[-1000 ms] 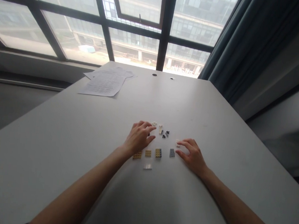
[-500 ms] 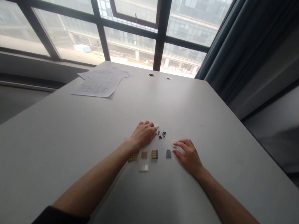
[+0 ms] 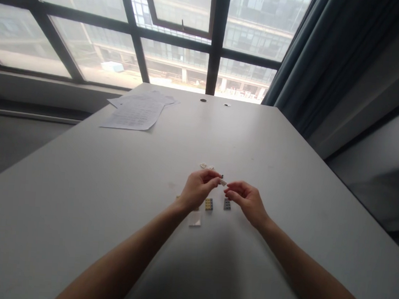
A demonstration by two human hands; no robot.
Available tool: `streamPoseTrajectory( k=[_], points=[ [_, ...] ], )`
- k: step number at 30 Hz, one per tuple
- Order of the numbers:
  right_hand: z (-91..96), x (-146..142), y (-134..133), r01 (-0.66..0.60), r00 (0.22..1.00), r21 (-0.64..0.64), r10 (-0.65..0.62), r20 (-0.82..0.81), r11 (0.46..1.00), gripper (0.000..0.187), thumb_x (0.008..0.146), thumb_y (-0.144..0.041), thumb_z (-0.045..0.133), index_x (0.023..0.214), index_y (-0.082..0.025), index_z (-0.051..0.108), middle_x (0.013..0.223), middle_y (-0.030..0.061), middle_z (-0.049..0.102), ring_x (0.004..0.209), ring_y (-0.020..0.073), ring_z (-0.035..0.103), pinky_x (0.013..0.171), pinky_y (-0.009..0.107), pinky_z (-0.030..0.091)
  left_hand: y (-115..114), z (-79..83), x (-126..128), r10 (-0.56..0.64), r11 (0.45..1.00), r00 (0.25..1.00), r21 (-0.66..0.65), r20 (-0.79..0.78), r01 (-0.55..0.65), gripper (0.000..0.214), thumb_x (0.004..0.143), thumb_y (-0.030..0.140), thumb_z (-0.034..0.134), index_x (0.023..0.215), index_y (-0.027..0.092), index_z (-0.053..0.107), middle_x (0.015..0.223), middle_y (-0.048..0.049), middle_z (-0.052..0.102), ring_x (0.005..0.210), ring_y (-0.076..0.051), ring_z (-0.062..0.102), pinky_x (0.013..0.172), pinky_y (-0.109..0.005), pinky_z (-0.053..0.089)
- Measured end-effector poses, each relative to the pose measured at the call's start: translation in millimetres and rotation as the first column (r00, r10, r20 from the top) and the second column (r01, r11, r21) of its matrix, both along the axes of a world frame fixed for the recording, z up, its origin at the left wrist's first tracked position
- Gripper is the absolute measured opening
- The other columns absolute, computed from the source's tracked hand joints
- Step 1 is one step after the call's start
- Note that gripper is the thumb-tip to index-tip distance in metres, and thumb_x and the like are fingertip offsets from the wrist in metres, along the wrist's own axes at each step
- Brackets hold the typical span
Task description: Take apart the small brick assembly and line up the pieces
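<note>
Our left hand (image 3: 198, 189) pinching a small oblong white plastic piece (image 3: 223, 182), our right hand (image 3: 248, 200) close by, its grip unclear to us

Two hands (image 3: 199, 188) (image 3: 246, 200), one yellow-grey block (image 3: 209, 204), one table (image 3: 200, 142)

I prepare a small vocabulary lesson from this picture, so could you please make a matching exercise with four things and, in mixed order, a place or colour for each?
Column one
1. White piece
2. Papers
3. Curtain
4. Two-coloured block

Column two
A. To the right of the window
B. Yellow and grey
C. In the grip of the left hand
D. On the far left part of the table

Pairs: 1-C, 2-D, 3-A, 4-B
</note>
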State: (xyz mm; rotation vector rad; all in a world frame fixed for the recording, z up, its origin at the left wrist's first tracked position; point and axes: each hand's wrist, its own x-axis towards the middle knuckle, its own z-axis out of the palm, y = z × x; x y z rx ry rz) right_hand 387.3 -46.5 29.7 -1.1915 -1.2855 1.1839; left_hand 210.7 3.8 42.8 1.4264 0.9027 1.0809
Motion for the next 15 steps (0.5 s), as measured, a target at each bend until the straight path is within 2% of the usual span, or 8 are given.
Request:
streamPoseTrajectory(
  k=[3,6,10,12,15],
  points=[
    [6.0,-10.7,3.0,0.05,0.989,-0.055,-0.057,-0.135,0.997,0.027,0.069,-0.039,0.075,0.08,-0.017,0.063,0.072,0.0025,0.068,0.066,0.0158,0.063,0.067,0.032,0.052,-9.5,2.5,1.7,0.021,0.999,0.999,-0.043,-0.024,-0.022,0.016,0.071,0.03,0.068,0.076,0.015,0.066,0.069,-0.0031,0.069,0.066,-0.015,0.064,0.063,-0.026,0.05],
    [9.0,-10.4,7.9,0.077,0.987,-0.041,-0.082,-0.14,0.996,0.025,0.068,-0.038,0.075,0.078,-0.017,0.065,0.068,0.0006,0.066,0.063,0.014,0.06,0.064,0.029,0.05,-16.6,6.8,-2.1,0.027,1.0,0.979,0.011,-0.201,-0.026,0.016,0.072,0.031,0.067,0.073,0.015,0.067,0.067,-0.0023,0.069,0.063,-0.014,0.062,0.059,-0.024,0.047],
    [11.3,-2.7,16.7,-0.015,0.999,0.002,0.015,0.031,1.0,0.019,0.071,-0.034,0.072,0.078,-0.017,0.067,0.066,-0.0012,0.063,0.061,0.0121,0.055,0.062,0.027,0.044,-22.8,10.0,-7.6,0.045,0.974,0.863,0.215,-0.503,0.075,0.012,0.077,0.03,0.064,0.074,0.02,0.071,0.067,0.0006,0.069,0.062,-0.013,0.06,0.062,-0.024,0.044],
    [11.4,1.0,21.6,-0.088,0.985,0.011,0.085,0.151,0.996,0.016,0.074,-0.033,0.067,0.078,-0.017,0.066,0.066,-0.0019,0.062,0.06,0.0115,0.052,0.06,0.026,0.042,-23.7,8.8,-8.5,0.08,0.943,0.813,0.308,-0.577,0.126,0.01,0.079,0.027,0.063,0.075,0.021,0.07,0.07,0.0007,0.069,0.067,-0.014,0.059,0.066,-0.026,0.044],
    [8.4,4.3,27.3,-0.104,0.93,0.016,0.091,0.356,0.994,0.013,0.077,-0.029,0.061,0.077,-0.017,0.066,0.068,-0.0012,0.061,0.063,0.0127,0.052,0.062,0.027,0.041,-23.2,5.2,-9.1,0.186,0.873,0.75,0.457,-0.634,0.169,0.008,0.081,0.026,0.063,0.08,0.02,0.069,0.08,-0.0015,0.069,0.079,-0.018,0.059,0.078,-0.031,0.045]
  ],
)
